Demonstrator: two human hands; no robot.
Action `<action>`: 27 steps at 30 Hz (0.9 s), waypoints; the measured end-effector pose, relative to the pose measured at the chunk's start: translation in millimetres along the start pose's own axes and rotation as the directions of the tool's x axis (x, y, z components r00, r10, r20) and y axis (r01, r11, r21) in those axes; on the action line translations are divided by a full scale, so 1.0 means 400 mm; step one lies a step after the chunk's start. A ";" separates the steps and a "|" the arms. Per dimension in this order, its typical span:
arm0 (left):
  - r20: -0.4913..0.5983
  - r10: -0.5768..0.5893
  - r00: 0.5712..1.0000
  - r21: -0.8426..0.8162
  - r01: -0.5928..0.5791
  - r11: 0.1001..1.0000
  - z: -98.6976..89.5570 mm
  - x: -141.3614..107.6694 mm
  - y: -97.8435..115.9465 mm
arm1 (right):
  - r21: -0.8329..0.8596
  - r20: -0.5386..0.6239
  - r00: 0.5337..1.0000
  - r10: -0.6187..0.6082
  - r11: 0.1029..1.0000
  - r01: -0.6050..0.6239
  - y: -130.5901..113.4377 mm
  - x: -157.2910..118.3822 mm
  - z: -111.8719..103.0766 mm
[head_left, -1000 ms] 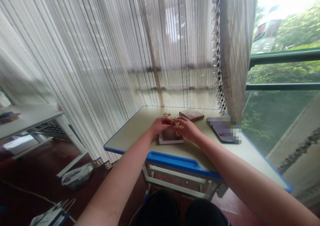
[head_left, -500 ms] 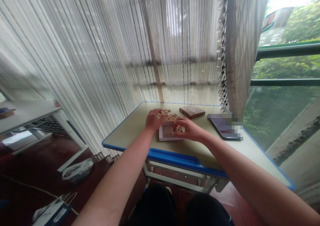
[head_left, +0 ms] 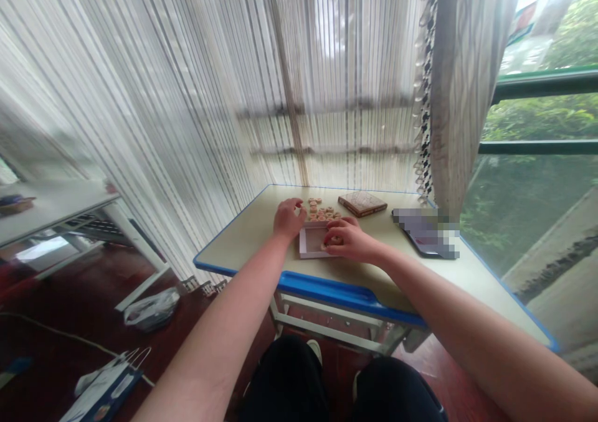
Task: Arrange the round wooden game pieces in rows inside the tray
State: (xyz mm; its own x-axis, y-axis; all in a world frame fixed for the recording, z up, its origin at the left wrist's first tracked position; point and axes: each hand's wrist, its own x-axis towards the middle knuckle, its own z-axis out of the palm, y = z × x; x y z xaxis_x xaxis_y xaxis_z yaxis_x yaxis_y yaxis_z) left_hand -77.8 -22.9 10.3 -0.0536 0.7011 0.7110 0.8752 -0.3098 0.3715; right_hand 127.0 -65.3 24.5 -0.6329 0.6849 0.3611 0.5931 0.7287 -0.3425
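Several small round wooden pieces [head_left: 320,212] with reddish markings, like Chinese chess pieces, lie on the table behind a shallow pale box [head_left: 308,254]. My left hand [head_left: 288,218] is at the left edge of this group, just off the box's far left corner. Its fingers are curved, with a gap between thumb and forefinger, and I see no piece clearly held there. Over the right part of the box is my right hand [head_left: 349,239], fingers bent down around a few round pieces [head_left: 333,241] low in the box. The hand partly hides them and the box's right side.
A brown patterned flat case [head_left: 362,203] lies behind and right of the pieces. Farther right is a dark phone or tablet [head_left: 423,238], partly blurred out. The table [head_left: 243,241] has a blue rim. Curtains [head_left: 327,135] hang behind it; a plastic bag [head_left: 152,309] lies on the floor.
My right hand has lowered its fingers and pieces further into the box. The left hand stays beside the loose pieces. The whole view has shifted slightly.
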 end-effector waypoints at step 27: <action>0.247 -0.024 0.969 0.018 0.020 1.000 0.014 -0.008 -0.006 | -0.064 0.113 0.944 -0.309 0.946 0.317 -0.024 -0.020 -0.062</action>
State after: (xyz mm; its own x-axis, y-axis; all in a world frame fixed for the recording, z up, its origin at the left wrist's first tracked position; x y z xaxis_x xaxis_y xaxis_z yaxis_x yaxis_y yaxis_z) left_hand -76.9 -20.7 3.7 0.0456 0.8450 0.5327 0.8826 -0.2839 0.3747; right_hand 138.6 -77.8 46.4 -0.8370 0.4216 0.3489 0.3926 0.9068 -0.1537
